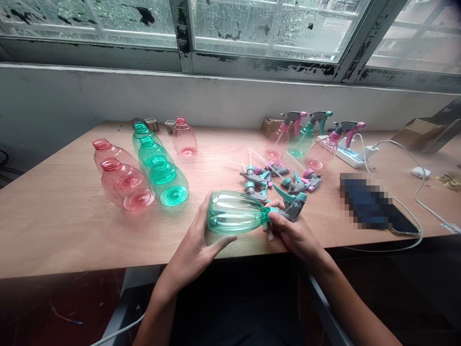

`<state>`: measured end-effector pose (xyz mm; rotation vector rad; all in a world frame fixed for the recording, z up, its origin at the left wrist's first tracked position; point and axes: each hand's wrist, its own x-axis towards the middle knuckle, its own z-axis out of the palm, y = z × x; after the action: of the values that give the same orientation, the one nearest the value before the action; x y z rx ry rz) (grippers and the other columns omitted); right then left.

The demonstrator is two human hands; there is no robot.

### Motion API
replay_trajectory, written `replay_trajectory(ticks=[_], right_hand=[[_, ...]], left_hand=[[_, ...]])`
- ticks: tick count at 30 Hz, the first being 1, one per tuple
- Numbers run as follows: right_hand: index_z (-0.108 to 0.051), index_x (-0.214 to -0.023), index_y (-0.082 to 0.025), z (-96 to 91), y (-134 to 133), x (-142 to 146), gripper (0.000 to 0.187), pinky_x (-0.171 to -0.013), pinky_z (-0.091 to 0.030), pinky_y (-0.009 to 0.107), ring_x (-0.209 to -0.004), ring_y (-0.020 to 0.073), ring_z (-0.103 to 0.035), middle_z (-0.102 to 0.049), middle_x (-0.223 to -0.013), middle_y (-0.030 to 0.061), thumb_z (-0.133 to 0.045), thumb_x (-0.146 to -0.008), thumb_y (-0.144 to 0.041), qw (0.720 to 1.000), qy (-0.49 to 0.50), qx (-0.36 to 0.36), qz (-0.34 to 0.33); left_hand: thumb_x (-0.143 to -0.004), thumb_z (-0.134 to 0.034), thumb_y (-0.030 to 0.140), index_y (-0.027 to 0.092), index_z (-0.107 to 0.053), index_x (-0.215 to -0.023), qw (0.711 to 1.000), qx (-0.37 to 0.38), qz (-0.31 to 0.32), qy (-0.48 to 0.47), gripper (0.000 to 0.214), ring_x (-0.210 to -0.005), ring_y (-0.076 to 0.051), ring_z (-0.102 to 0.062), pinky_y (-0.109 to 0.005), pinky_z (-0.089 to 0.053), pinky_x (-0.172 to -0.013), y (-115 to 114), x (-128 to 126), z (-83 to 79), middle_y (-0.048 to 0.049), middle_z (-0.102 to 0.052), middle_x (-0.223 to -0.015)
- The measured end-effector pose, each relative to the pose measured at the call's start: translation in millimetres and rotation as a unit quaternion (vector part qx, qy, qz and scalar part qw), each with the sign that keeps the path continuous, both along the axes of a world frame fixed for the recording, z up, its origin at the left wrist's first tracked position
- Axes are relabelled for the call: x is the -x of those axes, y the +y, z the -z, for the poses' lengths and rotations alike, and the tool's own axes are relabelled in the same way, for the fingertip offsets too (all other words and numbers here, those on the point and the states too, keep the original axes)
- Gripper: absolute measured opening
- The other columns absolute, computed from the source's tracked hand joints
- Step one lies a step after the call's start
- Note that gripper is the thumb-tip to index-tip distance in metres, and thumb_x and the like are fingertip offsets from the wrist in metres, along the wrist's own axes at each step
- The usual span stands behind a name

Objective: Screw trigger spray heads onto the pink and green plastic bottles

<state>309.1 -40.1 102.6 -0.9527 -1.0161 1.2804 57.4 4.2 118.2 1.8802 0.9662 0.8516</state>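
Note:
A clear green spray bottle (234, 212) lies sideways above the near edge of the wooden table (65, 226). My left hand (196, 240) cups its bottom end, fingers wrapped around the body. My right hand (288, 229) grips the neck where the green and grey trigger head (291, 204) sits. Just beyond lie several loose trigger heads (277, 180) with thin dip tubes.
Empty pink bottles (124, 180) and green bottles (163, 175) lie at the left, one pink bottle (184, 137) further back. Three assembled spray bottles (306, 139) stand at the back right. A power strip (351, 156), white cables, a dark blurred object (370, 204) and cardboard boxes (419, 132) fill the right.

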Motion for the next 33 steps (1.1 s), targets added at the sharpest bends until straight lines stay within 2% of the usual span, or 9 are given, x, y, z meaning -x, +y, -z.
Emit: replay_trajectory(ticks=[33], right_hand=[[-0.061,-0.103,-0.021,-0.3,-1.2,-0.5,0.023,-0.058,-0.046,0.024,-0.052,0.0131,-0.062,-0.070,-0.064,-0.0037,-0.074,-0.094,-0.039,1.000,-0.007,0.003,-0.002]], left_hand=[[-0.092,-0.074,0.042,0.033,-0.020,-0.163,1.000,0.001,-0.001,0.004,0.089,-0.156,-0.030,-0.031,-0.047,-0.025,-0.130,-0.2,-0.1,-2.8,-0.0062,-0.032,-0.170]])
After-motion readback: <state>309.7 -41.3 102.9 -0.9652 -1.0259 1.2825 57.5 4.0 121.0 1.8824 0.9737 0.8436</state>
